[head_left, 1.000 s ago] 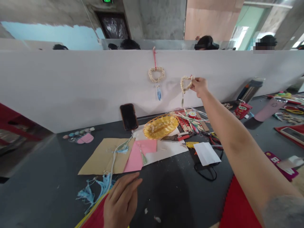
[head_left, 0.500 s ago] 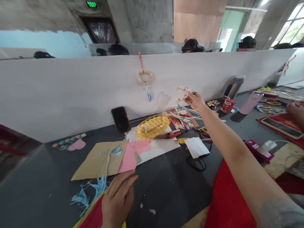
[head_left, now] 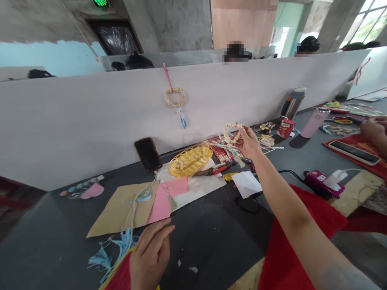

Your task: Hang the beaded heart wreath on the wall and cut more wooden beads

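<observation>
My right hand (head_left: 250,143) pinches the edge of a cream-coloured wreath-like ring (head_left: 230,133), held up over the clutter at the back of the table. A similar heart-shaped ring (head_left: 175,97) hangs by a red cord on the white partition, a blue tassel (head_left: 182,121) below it. My left hand (head_left: 152,251) rests at the near side of the table with its fingers stretched out and holding nothing. Beside it lie light blue tassels (head_left: 102,257). A yellow woven basket (head_left: 196,163) with small pale pieces in it stands left of my right hand.
A phone (head_left: 148,154) leans against the partition (head_left: 90,121). Brown paper (head_left: 121,205) and pink paper (head_left: 160,203) lie in front. To the right are pliers (head_left: 222,167), a red drink carton (head_left: 286,128), a pink bottle (head_left: 315,123) and a purple power strip (head_left: 323,183). Another person's hands (head_left: 375,131) are at far right.
My right hand has lowered the cream ring from in front of the partition towards the table. My left hand stays in place. The view has shifted slightly to the right.
</observation>
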`<state>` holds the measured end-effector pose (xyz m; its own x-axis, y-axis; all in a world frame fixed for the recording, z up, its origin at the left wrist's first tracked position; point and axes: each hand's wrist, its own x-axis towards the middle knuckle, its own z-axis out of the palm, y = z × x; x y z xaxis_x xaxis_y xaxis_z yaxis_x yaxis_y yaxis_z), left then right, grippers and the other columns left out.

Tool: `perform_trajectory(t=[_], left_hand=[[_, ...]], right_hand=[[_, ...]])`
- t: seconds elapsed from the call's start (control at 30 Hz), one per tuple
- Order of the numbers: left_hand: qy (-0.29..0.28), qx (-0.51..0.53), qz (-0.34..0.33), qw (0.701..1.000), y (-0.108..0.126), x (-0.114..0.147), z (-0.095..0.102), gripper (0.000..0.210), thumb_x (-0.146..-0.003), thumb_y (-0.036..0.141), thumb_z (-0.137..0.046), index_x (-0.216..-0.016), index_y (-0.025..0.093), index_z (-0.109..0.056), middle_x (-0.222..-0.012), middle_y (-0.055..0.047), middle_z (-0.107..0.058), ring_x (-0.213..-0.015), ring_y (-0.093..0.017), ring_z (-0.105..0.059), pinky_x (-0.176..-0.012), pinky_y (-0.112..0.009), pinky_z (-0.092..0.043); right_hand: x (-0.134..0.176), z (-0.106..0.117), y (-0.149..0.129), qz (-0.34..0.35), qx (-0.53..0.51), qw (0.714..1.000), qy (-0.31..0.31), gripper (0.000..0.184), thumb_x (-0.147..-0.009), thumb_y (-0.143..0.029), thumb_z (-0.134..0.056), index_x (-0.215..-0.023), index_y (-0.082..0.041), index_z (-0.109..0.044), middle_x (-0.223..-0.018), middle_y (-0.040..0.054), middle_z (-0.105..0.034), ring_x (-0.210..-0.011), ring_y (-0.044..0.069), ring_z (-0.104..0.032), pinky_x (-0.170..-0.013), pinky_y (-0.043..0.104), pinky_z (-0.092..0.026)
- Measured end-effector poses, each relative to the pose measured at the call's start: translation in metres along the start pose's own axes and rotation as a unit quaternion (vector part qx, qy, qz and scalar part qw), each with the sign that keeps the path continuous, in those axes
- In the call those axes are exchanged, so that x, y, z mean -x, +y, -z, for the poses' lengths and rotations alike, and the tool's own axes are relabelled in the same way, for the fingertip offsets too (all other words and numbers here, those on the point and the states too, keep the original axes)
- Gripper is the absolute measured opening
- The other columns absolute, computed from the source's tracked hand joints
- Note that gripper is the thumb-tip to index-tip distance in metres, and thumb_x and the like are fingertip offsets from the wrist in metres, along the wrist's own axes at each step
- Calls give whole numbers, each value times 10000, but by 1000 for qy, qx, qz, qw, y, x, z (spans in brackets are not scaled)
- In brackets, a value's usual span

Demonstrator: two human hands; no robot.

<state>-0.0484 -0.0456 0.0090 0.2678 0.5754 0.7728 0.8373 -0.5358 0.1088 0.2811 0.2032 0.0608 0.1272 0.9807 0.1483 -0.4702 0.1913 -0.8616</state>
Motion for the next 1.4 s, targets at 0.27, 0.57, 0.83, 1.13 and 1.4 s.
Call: perform_trajectory(t=[0.27, 0.57, 0.83, 1.13, 1.4], left_hand=[[-12, -4, 14, 1000, -2, 1, -1, 241, -826, 12, -547, -899, 194, -688, -923, -61, -709, -848, -161, -682, -809, -284, -525], [-25, -5, 28, 999, -4, 4, -3, 231, -828, 40, -546, -883, 205, -697, -925, -52, -714, -843, -164, -690, -801, -288, -532], [-35, -10, 24, 999, -1, 1, -1, 223, -854, 52, -523, -889, 199, -687, -916, -59, -710, -839, -163, -688, -781, -291, -535], [-24, -1, 30, 999, 2, -1, 1, 247, -845, 8, -525, -876, 197, -680, -912, -55, -709, -849, -149, -676, -774, -270, -539], [-22, 10, 33, 999, 1, 0, 1, 233, -852, 6, -521, -903, 181, -666, -924, -64, -695, -872, -144, -661, -785, -251, -529]], right_hand=[[8, -4, 17, 6, -55, 998, -20, 563, -548, -355, -889, -932, -272, -485, -736, -100, -662, -637, 67, -641, -574, 169, -550], [7, 0, 21, 25, -49, 997, -50, 479, -585, -318, -863, -931, -285, -534, -816, -66, -704, -803, 112, -679, -711, 242, -562], [4, -2, 29, 36, -61, 997, -23, 526, -553, -362, -894, -855, -261, -475, -796, -48, -721, -810, 127, -672, -648, 237, -556], [-3, -7, 28, 13, -76, 997, -11, 457, -535, -310, -893, -855, -292, -566, -709, -102, -656, -623, 70, -617, -589, 200, -559], [-97, -64, 12, -7, -47, 999, -22, 400, -687, -273, -760, -966, -324, -479, -775, -114, -593, -643, 73, -620, -726, 311, -584]])
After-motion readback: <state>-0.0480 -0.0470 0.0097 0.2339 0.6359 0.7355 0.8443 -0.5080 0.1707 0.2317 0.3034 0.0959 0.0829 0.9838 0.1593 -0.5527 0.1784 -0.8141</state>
